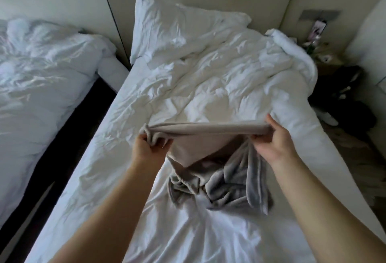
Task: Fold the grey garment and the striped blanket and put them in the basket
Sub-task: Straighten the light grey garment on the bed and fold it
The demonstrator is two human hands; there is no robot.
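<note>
White rumpled bedding covers a second bed [41, 70] at far left, apart from the work. On the main bed [117, 179], a pillow [177, 29] and a bunched duvet [229, 79] sit toward the headboard.

Left hand [146, 148]: fingers curled tight round the bunched left end of the grey garment [208, 130]. The garment is lifted off the bed, its top edge pulled taut and level between both hands, the rest hanging below. Right hand [271, 139]: thumb on top and fingers under, clamped on the right end.

Under the hanging part, a crumpled grey fleece heap [219, 189] lies on the sheet. Cannot tell if it is the garment's lower half or the striped blanket.

Dark bags [351, 100] are on the floor at far right. No basket in view.

Progress looks early: the garment is only held up and squared, with no finished fold showing. Both folds and both basket drops appear left to do.
</note>
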